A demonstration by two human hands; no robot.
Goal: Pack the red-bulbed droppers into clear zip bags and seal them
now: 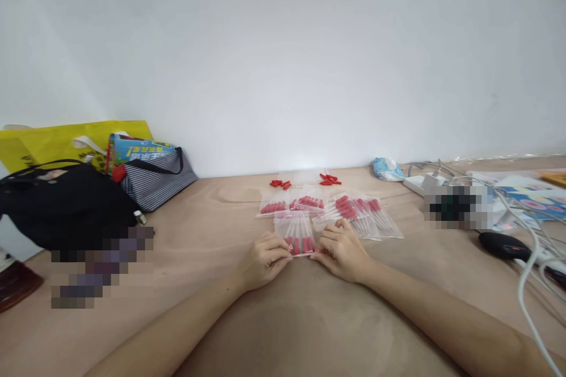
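Both hands pinch the near edge of a clear plastic zip bag [293, 224] lying on the wooden table. Inside it are several white sticks with red tips [304, 245], the tips towards me. My left hand [265, 259] is closed on the bag's near left corner, and my right hand [340, 252] is closed on the near right corner. Just beyond lie more filled bags [312, 203] with red-tipped sticks. To the right, another group of filled bags [362, 215] overlaps in a fan. The fingers hide the bag's near corners.
Two small piles of loose red pieces, the left pile [280, 184] and the right pile [329, 179], lie near the wall. A striped bag [159, 179] and a black bag [66, 206] stand left. On the right are a blue packet [387, 169], a black-handled brush [504, 245] and white cables [526, 277].
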